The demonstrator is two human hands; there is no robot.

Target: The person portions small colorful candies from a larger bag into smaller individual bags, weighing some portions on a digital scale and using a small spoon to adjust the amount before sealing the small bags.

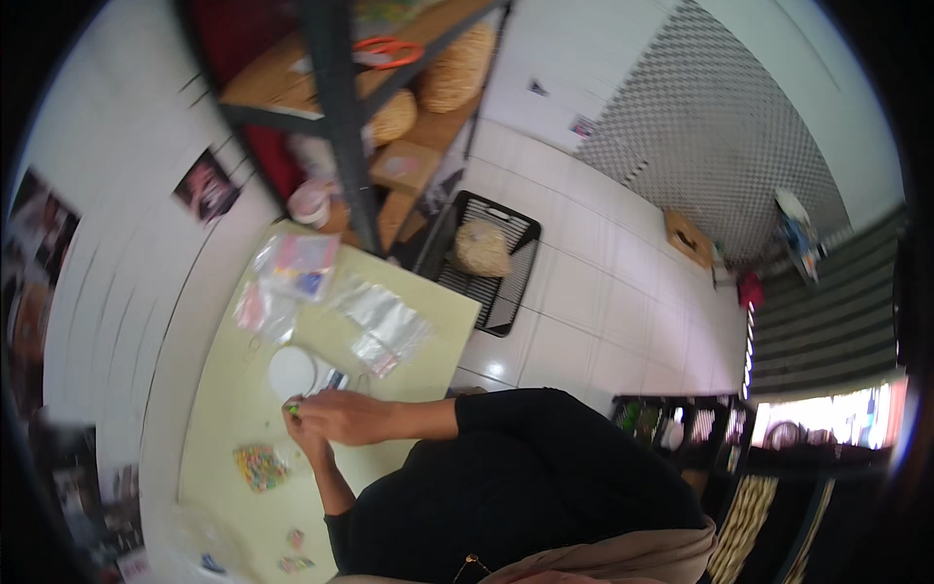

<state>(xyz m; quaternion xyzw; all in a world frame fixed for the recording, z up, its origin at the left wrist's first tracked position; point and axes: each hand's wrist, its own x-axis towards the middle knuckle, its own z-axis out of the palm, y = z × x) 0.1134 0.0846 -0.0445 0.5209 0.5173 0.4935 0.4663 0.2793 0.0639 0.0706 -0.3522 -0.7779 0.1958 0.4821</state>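
Note:
My right hand and my left hand meet over the pale table, close to a small white scale with a round top. Both are closed at the fingers. A small green and yellow bit shows at the fingertips, too blurred to name. The right hand covers part of the left one. Nearer me, left of the hands, lies a clear bag of small multicoloured pieces. Beyond the scale are flat clear plastic bags and a pile of pink and blue packets.
The table stands against a white wall. Past its far edge rises a metal-framed shelf with orange scissors and woven baskets. A black crate holding a beige bundle sits on the tiled floor.

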